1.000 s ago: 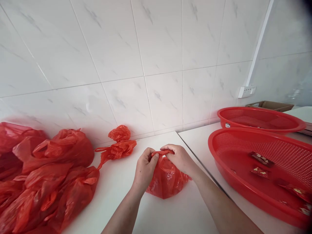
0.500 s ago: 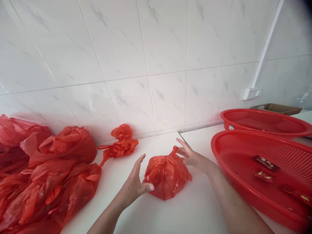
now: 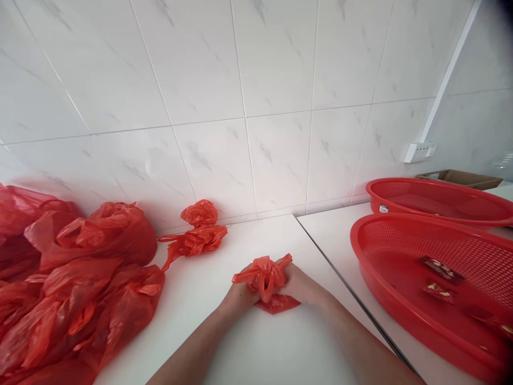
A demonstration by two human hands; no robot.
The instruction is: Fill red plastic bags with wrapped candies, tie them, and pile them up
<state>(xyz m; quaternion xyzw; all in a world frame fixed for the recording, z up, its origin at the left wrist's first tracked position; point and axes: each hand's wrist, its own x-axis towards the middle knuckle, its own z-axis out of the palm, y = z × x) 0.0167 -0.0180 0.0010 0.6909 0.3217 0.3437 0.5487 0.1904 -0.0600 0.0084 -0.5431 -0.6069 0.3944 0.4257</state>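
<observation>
A small red plastic bag (image 3: pixel 265 280) lies squashed on the white counter (image 3: pixel 208 299), its tied top sticking up between my hands. My left hand (image 3: pixel 239 295) presses in on its left side, fingers closed round the plastic. From the other side my right hand (image 3: pixel 301 287) squeezes it, fingers also wrapped on the bag. Both hands rest on the counter, nearly touching each other.
A heap of red plastic bags (image 3: pixel 72 289) fills the left. A small knotted red bag (image 3: pixel 198 232) lies by the tiled wall. Two red mesh baskets (image 3: pixel 425 278) (image 3: pixel 436 200) stand at the right, the near one holding packets (image 3: pixel 441 270). A cardboard box (image 3: pixel 460 177) sits behind.
Half a second ago my hands were open on either side of the puffed-up bag. Now both have closed on it and pressed it flat and small.
</observation>
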